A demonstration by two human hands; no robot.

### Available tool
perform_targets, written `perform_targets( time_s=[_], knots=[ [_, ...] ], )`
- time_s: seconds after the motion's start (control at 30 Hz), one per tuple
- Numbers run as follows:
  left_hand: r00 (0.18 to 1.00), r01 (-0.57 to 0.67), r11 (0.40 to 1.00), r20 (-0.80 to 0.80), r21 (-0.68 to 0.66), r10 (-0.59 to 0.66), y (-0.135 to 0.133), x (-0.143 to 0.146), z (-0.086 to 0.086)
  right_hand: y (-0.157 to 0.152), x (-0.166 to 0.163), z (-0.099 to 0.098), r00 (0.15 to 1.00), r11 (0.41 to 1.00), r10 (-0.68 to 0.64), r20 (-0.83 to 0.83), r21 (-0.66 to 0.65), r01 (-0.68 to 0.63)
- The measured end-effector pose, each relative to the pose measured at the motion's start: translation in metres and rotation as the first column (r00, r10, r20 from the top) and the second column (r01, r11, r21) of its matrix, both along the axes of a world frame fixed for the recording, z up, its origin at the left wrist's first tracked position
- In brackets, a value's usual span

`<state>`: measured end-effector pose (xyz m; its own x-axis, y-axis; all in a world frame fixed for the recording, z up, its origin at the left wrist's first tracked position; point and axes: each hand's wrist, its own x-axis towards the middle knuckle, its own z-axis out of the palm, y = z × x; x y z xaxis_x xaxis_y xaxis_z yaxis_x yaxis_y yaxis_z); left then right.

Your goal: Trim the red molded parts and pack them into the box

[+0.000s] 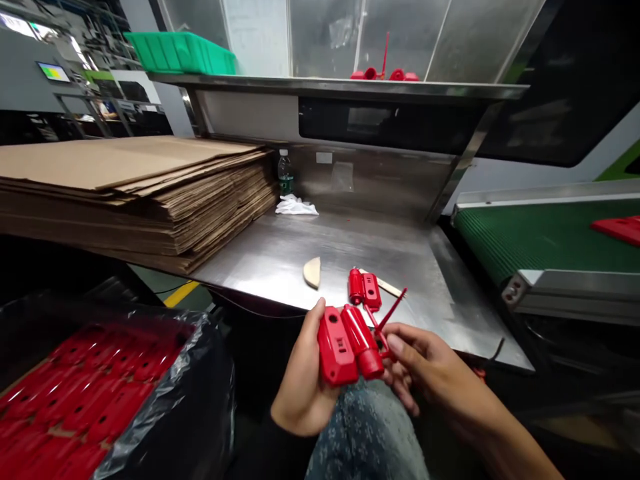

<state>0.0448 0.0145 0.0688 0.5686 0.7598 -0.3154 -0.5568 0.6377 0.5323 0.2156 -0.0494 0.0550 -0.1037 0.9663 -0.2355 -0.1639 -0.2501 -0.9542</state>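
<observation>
My left hand grips a pair of glossy red moulded plastic housings, a flat one with holes and a rounded one beside it. Thumb and fingers of my right hand pinch the red sprue at the right side of the rounded housing; its thin spike sticks up to the right. Just beyond my hands, a similar red moulded set lies on the metal table, partly over a pale knife-like strip. A cream half-round piece rests to its left.
A stack of cardboard sheets fills the table's left side, near a bottle and white gloves. Lower left stands a black-lined bin of red parts. A green conveyor runs at right; a shelf holds a green tray.
</observation>
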Motion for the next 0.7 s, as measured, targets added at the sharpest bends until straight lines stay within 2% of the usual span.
perform_targets(
  time_s=[0.07, 0.13, 0.23, 0.3, 0.37, 0.47, 0.53, 0.6, 0.67, 0.7],
  knots=[
    [0.982, 0.164, 0.986, 0.09, -0.001, -0.163, 0.003, 0.001, 0.003, 0.005, -0.001, 0.0, 0.993, 0.997, -0.037, -0.109, -0.072, 0.029],
    [0.951, 0.263, 0.965, 0.174, -0.016, -0.256, 0.007, 0.0, 0.004, 0.009, 0.0, -0.002, 0.982, 0.991, -0.047, -0.184, -0.132, 0.022],
    [0.938, 0.285, 0.951, 0.239, -0.118, -0.251, 0.01, -0.003, 0.001, 0.01, 0.003, -0.005, 0.969, 0.985, -0.034, -0.247, -0.174, -0.01],
    [0.945, 0.265, 0.954, 0.237, -0.138, -0.228, 0.008, -0.002, 0.0, 0.01, 0.004, -0.009, 0.962, 0.985, -0.045, -0.268, -0.171, -0.001],
    [0.96, 0.227, 0.972, 0.184, -0.063, -0.213, 0.003, 0.001, 0.001, 0.008, 0.005, -0.012, 0.961, 0.99, -0.056, -0.27, -0.138, 0.019],
    [0.987, 0.136, 0.981, 0.066, 0.138, -0.146, -0.007, 0.006, 0.004, 0.006, 0.008, -0.019, 0.973, 0.999, -0.032, -0.23, -0.04, 0.023],
    [0.986, 0.15, 0.936, 0.025, 0.32, -0.166, -0.012, 0.006, 0.004, 0.005, 0.011, -0.023, 0.981, 0.999, -0.016, -0.191, 0.029, 0.022],
    [0.969, 0.226, 0.845, -0.027, 0.484, -0.244, -0.013, 0.001, 0.0, 0.005, 0.014, -0.026, 0.988, 0.995, -0.01, -0.157, 0.095, 0.026],
    [0.956, 0.283, 0.783, -0.099, 0.553, -0.276, -0.012, -0.005, -0.006, 0.004, 0.016, -0.028, 0.994, 0.987, -0.005, -0.112, 0.158, 0.023],
    [0.959, 0.279, 0.784, -0.12, 0.554, -0.257, -0.011, -0.008, -0.008, 0.003, 0.016, -0.028, 0.997, 0.982, -0.006, -0.078, 0.187, 0.02]
  ],
)
